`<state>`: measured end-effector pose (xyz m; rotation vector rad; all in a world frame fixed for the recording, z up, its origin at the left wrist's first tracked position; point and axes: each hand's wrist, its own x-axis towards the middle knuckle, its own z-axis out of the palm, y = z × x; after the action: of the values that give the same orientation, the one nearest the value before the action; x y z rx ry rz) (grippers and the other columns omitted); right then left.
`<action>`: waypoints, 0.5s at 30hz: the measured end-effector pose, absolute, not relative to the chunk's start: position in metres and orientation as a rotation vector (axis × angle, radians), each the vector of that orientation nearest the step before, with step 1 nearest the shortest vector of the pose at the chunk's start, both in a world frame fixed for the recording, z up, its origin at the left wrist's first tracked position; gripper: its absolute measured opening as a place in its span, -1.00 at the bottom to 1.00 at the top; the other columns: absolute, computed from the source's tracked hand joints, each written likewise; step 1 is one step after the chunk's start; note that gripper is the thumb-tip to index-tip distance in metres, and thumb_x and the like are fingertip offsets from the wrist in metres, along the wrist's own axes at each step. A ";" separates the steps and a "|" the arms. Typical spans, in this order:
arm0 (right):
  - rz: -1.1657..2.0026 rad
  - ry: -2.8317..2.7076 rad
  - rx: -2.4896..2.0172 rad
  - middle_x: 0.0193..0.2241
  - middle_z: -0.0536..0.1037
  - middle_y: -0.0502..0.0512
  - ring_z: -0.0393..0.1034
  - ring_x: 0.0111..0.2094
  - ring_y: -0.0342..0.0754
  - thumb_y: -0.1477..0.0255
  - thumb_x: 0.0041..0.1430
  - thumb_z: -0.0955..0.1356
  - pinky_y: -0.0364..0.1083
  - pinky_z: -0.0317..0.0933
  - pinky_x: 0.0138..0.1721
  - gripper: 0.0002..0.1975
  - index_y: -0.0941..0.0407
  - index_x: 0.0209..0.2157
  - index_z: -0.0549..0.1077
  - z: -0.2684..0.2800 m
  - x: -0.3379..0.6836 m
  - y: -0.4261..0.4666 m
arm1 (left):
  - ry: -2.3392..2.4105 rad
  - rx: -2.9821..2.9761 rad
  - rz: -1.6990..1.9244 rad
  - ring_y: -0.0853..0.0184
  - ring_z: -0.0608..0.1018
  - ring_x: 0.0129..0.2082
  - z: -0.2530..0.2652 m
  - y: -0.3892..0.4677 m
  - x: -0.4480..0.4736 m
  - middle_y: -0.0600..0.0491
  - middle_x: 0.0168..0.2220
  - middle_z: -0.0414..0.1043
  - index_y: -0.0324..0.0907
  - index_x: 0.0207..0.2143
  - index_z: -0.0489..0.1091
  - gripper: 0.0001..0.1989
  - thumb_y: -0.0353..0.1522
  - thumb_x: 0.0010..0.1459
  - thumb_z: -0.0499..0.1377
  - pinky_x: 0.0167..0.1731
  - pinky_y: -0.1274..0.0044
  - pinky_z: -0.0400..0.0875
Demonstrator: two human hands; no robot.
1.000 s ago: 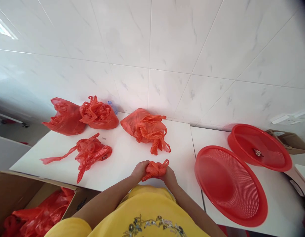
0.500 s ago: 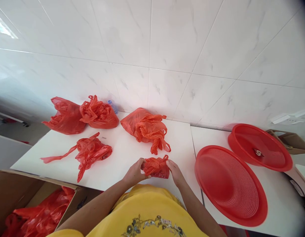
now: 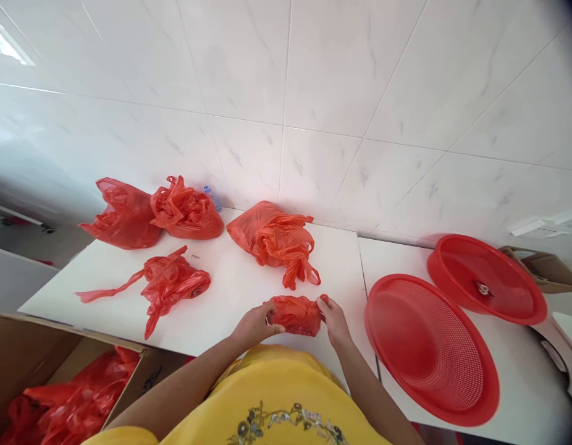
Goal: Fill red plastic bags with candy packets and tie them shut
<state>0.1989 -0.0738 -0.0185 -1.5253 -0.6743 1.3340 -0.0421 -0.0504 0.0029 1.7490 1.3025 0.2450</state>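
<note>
A small red plastic bag (image 3: 296,314), wrapped into a low bundle, rests at the table's front edge before my body. My left hand (image 3: 258,322) has its fingers curled on the bundle's left side. At the right end, my right hand (image 3: 333,318) pinches the thin plastic between thumb and fingers. Something darker shows through the bag's lower side, but I cannot make it out. Just behind the bundle lies a larger filled red bag (image 3: 277,238) with its loose handles toward me. A crumpled red bag (image 3: 172,281) lies to the left.
Two full red bags (image 3: 123,216) stand back left beside a clear bottle (image 3: 214,198). A cardboard box (image 3: 31,346) of red bags is at lower left. On the right are a red perforated basket (image 3: 406,334) and a red basin (image 3: 494,266) with a small object inside.
The bundle looks wider and flatter, its upper plastic pulled out to the right. My right hand has shifted slightly right, while the left stays at its side.
</note>
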 end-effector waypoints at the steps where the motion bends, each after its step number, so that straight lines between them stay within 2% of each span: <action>1: 1.340 -0.671 -1.525 -0.45 0.47 0.01 0.32 -0.37 -0.08 0.04 -0.07 0.41 -0.13 0.22 -0.34 -0.57 0.13 -0.41 0.40 -0.019 0.198 -0.075 | 1.308 1.740 0.226 0.32 0.43 -0.41 0.001 -0.052 -0.041 0.12 -0.39 0.45 -0.12 -0.30 0.31 -0.67 -0.15 -0.04 0.27 -0.41 0.54 0.22; 4: 1.372 -0.662 -1.506 -0.43 0.49 0.03 0.34 -0.37 -0.06 0.03 -0.05 0.41 -0.12 0.24 -0.34 -0.57 0.14 -0.39 0.41 -0.022 0.191 -0.076 | 1.294 1.715 0.216 0.32 0.42 -0.39 -0.003 -0.054 -0.033 0.12 -0.40 0.43 -0.13 -0.36 0.32 -0.78 -0.21 0.00 0.23 -0.41 0.54 0.21; 8: 1.399 -0.615 -1.485 -0.41 0.51 0.04 0.37 -0.35 -0.05 0.05 -0.04 0.41 -0.10 0.27 -0.31 -0.59 0.13 -0.40 0.41 -0.028 0.190 -0.078 | 1.288 1.719 0.226 0.36 0.38 -0.44 -0.006 -0.050 -0.030 0.16 -0.50 0.35 -0.15 -0.48 0.31 -0.93 -0.35 0.00 0.16 -0.44 0.56 0.17; 15: 1.191 -0.387 -1.705 -0.26 0.54 0.09 0.42 -0.21 -0.02 0.06 -0.04 0.38 -0.11 0.29 -0.28 -0.61 0.08 -0.32 0.44 -0.051 0.214 -0.088 | 1.454 1.685 0.219 0.37 0.37 -0.47 -0.009 -0.031 -0.061 0.14 -0.53 0.34 -0.15 -0.48 0.34 -0.91 -0.37 0.06 0.09 -0.46 0.57 0.18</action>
<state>0.2143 -0.0883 -0.0510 -1.7046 -0.3873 1.1910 -0.0613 -0.0315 -0.0091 1.6846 1.4541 0.2191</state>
